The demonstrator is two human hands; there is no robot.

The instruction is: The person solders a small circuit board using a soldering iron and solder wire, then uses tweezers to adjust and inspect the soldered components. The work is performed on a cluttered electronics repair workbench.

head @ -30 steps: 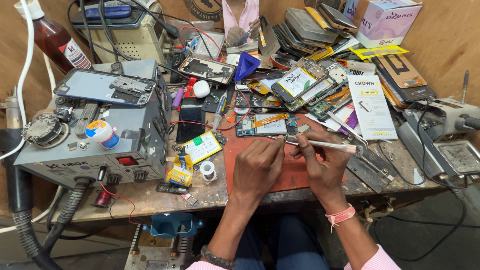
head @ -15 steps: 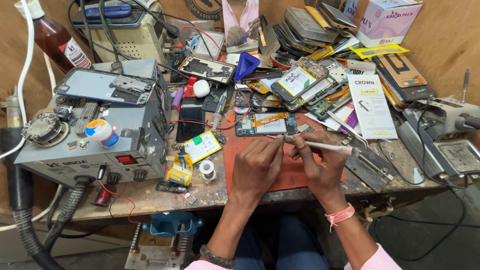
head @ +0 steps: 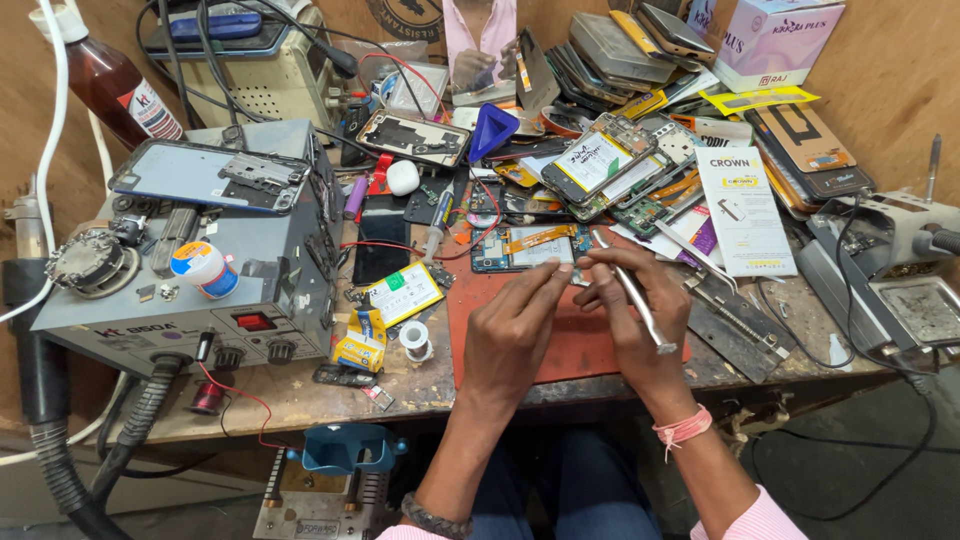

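My left hand (head: 515,325) hovers over the red work mat (head: 570,345), fingers stretched toward my right hand, fingertips near the tweezers' tip. My right hand (head: 640,310) grips metal tweezers (head: 632,295), which slant from the fingertips down to the wrist side. Whether a tiny part sits between the fingertips is too small to tell. Just beyond both hands lies an opened phone (head: 530,245) with an orange flex cable, at the mat's far edge.
A grey rework station (head: 200,300) stands at left with a phone back panel (head: 215,175) on top. A solder wire spool (head: 415,340) and yellow battery (head: 400,293) lie left of the mat. Stacked phone parts (head: 620,165) fill the back right. A soldering stand (head: 900,260) is at right.
The tweezers swung from lying level, pointing right, to a steep slant in my right hand. Both hands lifted slightly and drew together over the mat.
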